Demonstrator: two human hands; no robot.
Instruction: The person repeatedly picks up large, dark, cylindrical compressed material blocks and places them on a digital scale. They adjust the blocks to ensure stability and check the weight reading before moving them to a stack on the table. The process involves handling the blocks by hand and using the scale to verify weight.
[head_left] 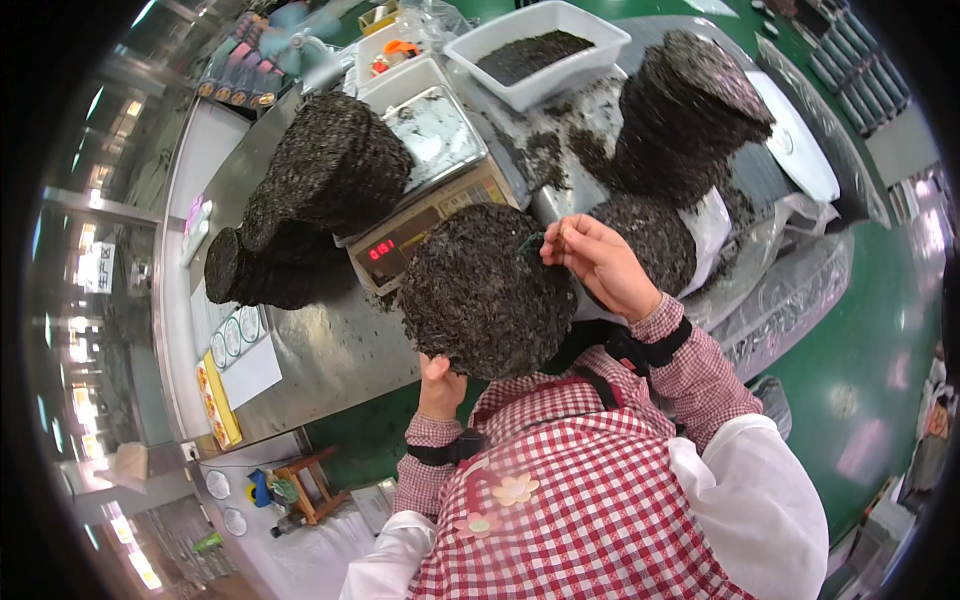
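A round, dark cake of dried seaweed point(488, 295) is held up in front of my chest, tilted so its broad face shows. My left hand point(440, 388) grips its lower left edge, thumb at the rim and the other fingers mostly hidden. My right hand point(605, 262) is closed in a pinch at the upper right edge, with a small greenish-brown scrap at the fingertips. Just beyond the cake is a digital scale point(425, 225) with a lit red display and a metal pan point(437, 135). Another seaweed cake point(645, 240) lies behind my right hand.
Tall stacks of seaweed cakes point(335, 165) stand left of the scale, and another stack point(685, 115) at the far right. A white tub point(600, 60) holds loose seaweed bits. Clear plastic bags point(790, 290) cover the right side of the metal table point(330, 350). Papers point(250, 375) lie at the left edge.
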